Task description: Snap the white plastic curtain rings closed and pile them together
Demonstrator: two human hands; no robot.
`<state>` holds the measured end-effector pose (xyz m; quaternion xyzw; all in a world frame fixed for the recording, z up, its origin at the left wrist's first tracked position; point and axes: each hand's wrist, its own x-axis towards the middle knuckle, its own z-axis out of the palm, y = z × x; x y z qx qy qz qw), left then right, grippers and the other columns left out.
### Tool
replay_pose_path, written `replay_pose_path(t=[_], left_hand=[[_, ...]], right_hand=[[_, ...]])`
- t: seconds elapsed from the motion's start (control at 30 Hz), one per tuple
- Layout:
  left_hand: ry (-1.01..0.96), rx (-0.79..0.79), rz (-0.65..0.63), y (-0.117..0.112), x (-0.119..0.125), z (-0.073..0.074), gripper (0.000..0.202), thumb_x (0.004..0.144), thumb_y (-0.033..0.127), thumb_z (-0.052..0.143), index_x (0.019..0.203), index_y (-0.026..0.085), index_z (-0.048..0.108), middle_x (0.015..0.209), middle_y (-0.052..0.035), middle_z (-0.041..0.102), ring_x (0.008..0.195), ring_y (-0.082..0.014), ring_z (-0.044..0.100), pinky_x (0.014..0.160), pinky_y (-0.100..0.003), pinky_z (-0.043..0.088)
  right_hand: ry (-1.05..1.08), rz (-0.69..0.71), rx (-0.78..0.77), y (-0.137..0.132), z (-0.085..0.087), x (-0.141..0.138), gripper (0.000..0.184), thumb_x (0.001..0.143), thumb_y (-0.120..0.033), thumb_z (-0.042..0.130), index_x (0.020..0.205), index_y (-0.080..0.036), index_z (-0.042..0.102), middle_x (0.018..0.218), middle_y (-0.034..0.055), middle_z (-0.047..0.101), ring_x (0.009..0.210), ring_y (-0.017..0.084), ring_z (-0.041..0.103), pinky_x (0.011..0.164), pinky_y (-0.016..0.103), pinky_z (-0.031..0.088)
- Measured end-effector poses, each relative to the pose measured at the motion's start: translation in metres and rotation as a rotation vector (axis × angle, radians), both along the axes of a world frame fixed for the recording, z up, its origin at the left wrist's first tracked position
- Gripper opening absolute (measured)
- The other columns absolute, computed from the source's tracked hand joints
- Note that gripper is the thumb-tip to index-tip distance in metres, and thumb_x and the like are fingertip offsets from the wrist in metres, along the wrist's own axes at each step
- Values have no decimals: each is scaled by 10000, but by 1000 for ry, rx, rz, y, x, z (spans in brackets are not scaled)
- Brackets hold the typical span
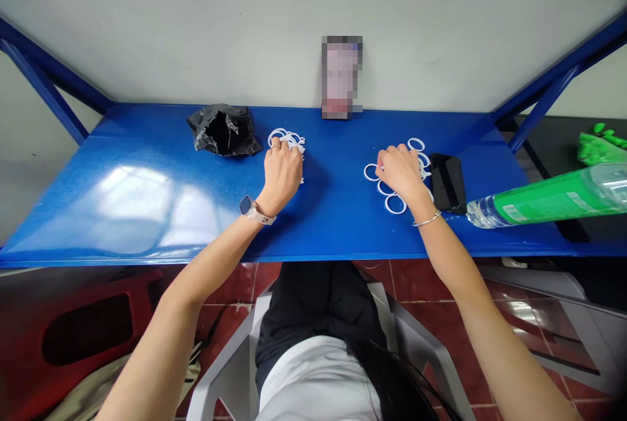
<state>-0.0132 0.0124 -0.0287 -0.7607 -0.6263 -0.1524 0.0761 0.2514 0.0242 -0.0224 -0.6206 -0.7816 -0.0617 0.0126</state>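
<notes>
Two lots of white rings on the blue table point(147, 212), and a hand on each. Far left first: a crumpled black bag point(223, 130) lies at ten o'clock from the left hand point(283, 170), mouth gaping, just beside the tangled bunch of rings point(287, 139). That left hand is fisted on the bunch, fingers curled down into it, gripping, with a watch point(247, 207) on the wrist.

Centre, at twelve o'clock, a blurred card point(341, 78) stands against the wall, well apart from both hands.

Now the right hand point(401, 173): curled, knuckles up, fingertips down among the loose rings point(394, 204), which lie flat around it from nine o'clock to three. Whether it pinches one I can't tell, because the fingers hide it. A black phone point(447, 181) lies at three o'clock, just beside the rings. A green-labelled bottle point(548, 198) pokes in from the right edge.

My call: pin the bunch firmly, tease out one ring at a time, and lay the flat ones down without overlap.
</notes>
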Motion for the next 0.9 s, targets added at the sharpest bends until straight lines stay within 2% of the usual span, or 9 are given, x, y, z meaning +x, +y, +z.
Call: replay_pose_path(t=[0.13, 0.27, 0.37, 0.53, 0.6, 0.7, 0.8, 0.9], left_hand=[[-34, 19, 15, -5, 4, 7, 268, 964, 231, 388, 849, 129, 608, 979, -202, 633, 1098, -351, 553, 835, -421, 469], [-107, 6, 21, -14, 13, 19, 251, 985, 243, 392, 977, 108, 603, 1188, -248, 588, 1206, -393, 515, 901, -471, 441], [-142, 27, -78, -21, 22, 21, 242, 998, 262, 412, 1040, 121, 604, 1213, -221, 591, 1218, -374, 515, 951, -477, 420], [-331, -24, -417, -27, 31, 8, 267, 1001, 330, 473, 1104, 128, 614, 1147, -173, 627, 1090, -290, 567, 954, -417, 445], [-445, -80, -499, -26, 31, 5, 253, 1001, 332, 480, 1067, 138, 629, 1089, -146, 649, 1017, -257, 577, 932, -385, 451], [-609, -212, -501, -24, 29, 8, 292, 999, 368, 484, 899, 154, 656, 877, -82, 669, 826, -202, 577, 789, -313, 438], [-765, -391, -464, -23, 26, 16, 439, 974, 513, 491, 794, 150, 660, 698, -31, 635, 612, -138, 506, 630, -270, 370], [-931, -541, -483, -22, 24, 21, 535, 923, 627, 515, 734, 145, 650, 690, -35, 661, 615, -128, 537, 632, -255, 387]], right_hand=[[84, 92, 59, -4, 4, -9, 237, 929, -172, 425, 897, -142, 657, 845, 162, 684, 843, 294, 588, 730, 404, 411], [162, 202, -10, -11, 13, -21, 211, 964, -194, 426, 936, -167, 634, 850, 122, 689, 769, 246, 584, 675, 346, 382], [216, 322, -48, -16, 15, -30, 178, 979, -213, 454, 976, -172, 627, 954, 113, 689, 830, 242, 604, 706, 344, 401], [365, 457, -58, -22, 11, -40, 129, 978, -221, 496, 1004, -179, 615, 1001, 101, 677, 897, 236, 620, 748, 327, 433], [456, 512, -55, -24, 10, -42, 119, 978, -228, 496, 999, -188, 607, 993, 95, 668, 882, 226, 614, 749, 317, 439], [612, 556, -64, -28, 10, -44, 110, 978, -241, 496, 988, -197, 597, 963, 79, 655, 826, 201, 599, 749, 310, 449], [770, 541, -92, -30, 12, -46, 103, 972, -271, 525, 1003, -206, 598, 953, 63, 652, 772, 178, 582, 724, 305, 455], [903, 496, -150, -32, 14, -47, 103, 954, -295, 561, 1010, -224, 607, 917, 38, 659, 707, 158, 558, 687, 299, 459]])
